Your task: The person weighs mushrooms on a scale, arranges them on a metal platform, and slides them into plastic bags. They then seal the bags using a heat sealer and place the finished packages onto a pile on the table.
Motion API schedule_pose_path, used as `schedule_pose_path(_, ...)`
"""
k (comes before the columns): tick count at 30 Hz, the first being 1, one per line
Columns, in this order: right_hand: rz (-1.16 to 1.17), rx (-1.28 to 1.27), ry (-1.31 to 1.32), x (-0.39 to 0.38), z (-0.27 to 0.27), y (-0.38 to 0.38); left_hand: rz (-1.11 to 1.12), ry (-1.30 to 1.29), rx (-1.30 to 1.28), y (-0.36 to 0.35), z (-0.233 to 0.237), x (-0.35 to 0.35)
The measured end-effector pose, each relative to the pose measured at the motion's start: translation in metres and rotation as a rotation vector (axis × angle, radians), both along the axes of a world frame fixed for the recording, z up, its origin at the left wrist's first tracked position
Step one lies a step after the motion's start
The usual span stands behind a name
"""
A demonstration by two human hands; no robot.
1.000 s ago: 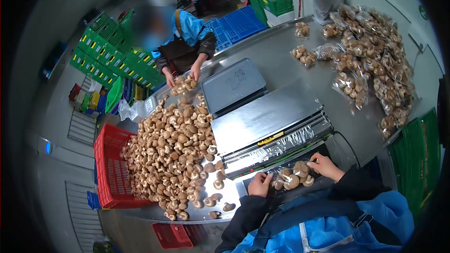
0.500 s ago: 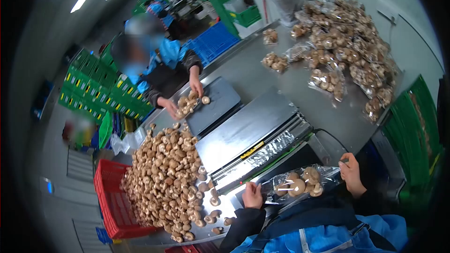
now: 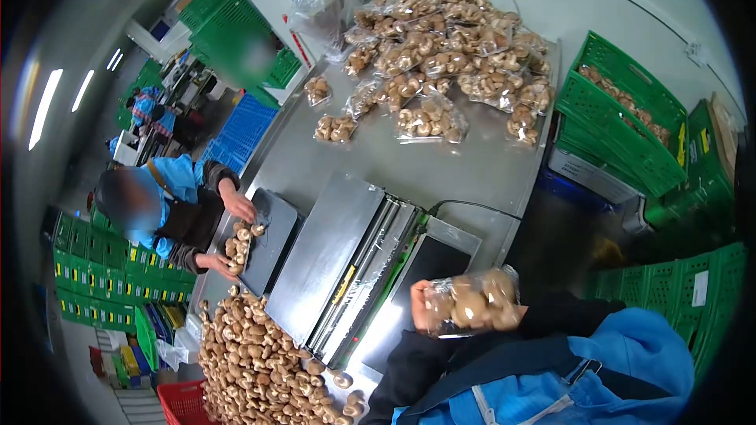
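A clear plastic bag of mushrooms (image 3: 471, 301), rounded and full, is held up close to my body. My left hand (image 3: 423, 307) grips its left end, with the fingers wrapped against the plastic. At the bag's right end, my right hand (image 3: 517, 315) supports it from below and behind; most of its fingers are hidden. Just beyond the bag stands a bag sealer (image 3: 366, 267) with a metal plate and a dark bed in front. Loose mushrooms (image 3: 260, 354) lie heaped to the left of the sealer.
Many bagged mushrooms (image 3: 449, 39) are piled at the table's (image 3: 472, 177) far end. Across from me, a co-worker's hands (image 3: 236, 203) handle mushrooms by a grey scale (image 3: 272, 240). Green crates (image 3: 622, 110) stand right; a red crate (image 3: 185, 403) sits lower left. A cable (image 3: 480, 205) crosses the table.
My view has swung to the right. The bag, earlier stretched out flat between my hands, is now gathered up and raised, with my right hand moved in under it. The co-worker's hands remain at the scale.
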State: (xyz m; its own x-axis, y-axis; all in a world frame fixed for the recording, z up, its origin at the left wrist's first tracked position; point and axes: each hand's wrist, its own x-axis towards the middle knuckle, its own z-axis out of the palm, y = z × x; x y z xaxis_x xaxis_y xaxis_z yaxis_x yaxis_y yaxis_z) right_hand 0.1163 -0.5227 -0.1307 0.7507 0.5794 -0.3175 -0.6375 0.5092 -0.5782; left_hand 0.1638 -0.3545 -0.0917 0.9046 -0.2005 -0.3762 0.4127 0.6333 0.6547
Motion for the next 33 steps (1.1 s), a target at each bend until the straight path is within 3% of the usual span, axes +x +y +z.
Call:
schedule_pose_path(3,0.251,0.168,0.01,-0.02,0.051,0.018,-0.286,-0.308,0.185,0.003,0.066,-0.03)
schedule_pose_path(4,0.293,0.169,-0.024,-0.025,0.062,0.024,-0.318,-0.491,0.388,0.004,0.089,-0.035)
schedule_pose_path(5,0.34,0.158,-0.057,-0.027,0.073,0.028,-0.331,-0.532,0.166,0.014,0.079,-0.04)
schedule_pose_path(6,0.367,0.155,-0.092,-0.027,0.082,0.032,-0.325,-0.72,-0.023,0.003,0.105,-0.036)
schedule_pose_path(7,0.385,0.137,-0.154,-0.021,0.089,0.03,-0.35,-0.793,0.036,-0.002,0.113,-0.036)
schedule_pose_path(9,0.3,0.127,-0.527,0.001,0.106,0.015,-0.399,-0.889,0.135,-0.011,0.121,-0.036)
schedule_pose_path(11,-0.146,0.317,-1.281,0.044,0.124,-0.009,-0.453,-0.793,0.143,-0.015,0.115,-0.038)
schedule_pose_path(12,0.157,-0.3,-0.965,0.063,0.142,-0.025,-0.473,-0.745,0.148,-0.017,0.109,-0.036)
schedule_pose_path(13,0.603,-0.836,-0.648,0.082,0.16,-0.04,-0.492,-0.688,0.147,-0.02,0.101,-0.036)
schedule_pose_path(14,0.297,-0.711,-0.432,0.086,0.177,-0.051,-0.504,-0.623,0.142,-0.022,0.092,-0.033)
schedule_pose_path(17,0.497,-0.365,-1.046,0.094,0.216,-0.055,-0.515,-0.443,0.13,-0.034,0.064,-0.022)
schedule_pose_path(18,0.753,-0.482,-0.895,0.093,0.23,-0.053,-0.509,-0.394,0.132,-0.037,0.054,-0.018)
schedule_pose_path(20,0.671,-0.454,-0.824,0.115,0.197,-0.051,-0.48,-0.304,0.137,-0.038,0.033,-0.01)
schedule_pose_path(22,0.579,-0.464,-0.425,0.149,0.184,-0.051,-0.435,-0.204,0.16,-0.028,0.019,0.002)
schedule_pose_path(23,0.374,-0.362,-0.485,0.172,0.169,-0.05,-0.409,-0.156,0.18,-0.018,0.013,0.009)
schedule_pose_path(24,0.178,-0.499,-0.55,0.202,0.163,-0.05,-0.392,-0.09,0.211,-0.006,0.012,0.017)
schedule_pose_path(25,0.039,-0.531,-0.417,0.237,0.179,-0.048,-0.368,-0.02,0.23,0.003,0.021,0.023)
schedule_pose_path(26,-0.2,-0.573,-0.491,0.287,0.15,-0.052,-0.349,0.052,0.252,0.016,0.032,0.028)
schedule_pose_path(27,-0.407,-0.574,-0.447,0.323,0.175,-0.048,-0.33,0.083,0.217,0.027,0.037,0.03)
schedule_pose_path(29,-0.508,-0.259,-0.512,0.43,0.152,-0.067,-0.309,0.099,0.249,0.04,0.042,0.035)
schedule_pose_path(30,-0.506,-0.093,-0.46,0.461,0.164,-0.066,-0.293,0.112,0.266,0.046,0.044,0.036)
schedule_pose_path(32,-0.707,-0.395,-0.108,0.513,0.151,-0.055,-0.317,0.082,0.305,0.063,0.047,0.041)
schedule_pose_path(33,-0.596,-0.428,-0.153,0.513,0.15,-0.04,-0.346,0.073,0.328,0.075,0.053,0.046)
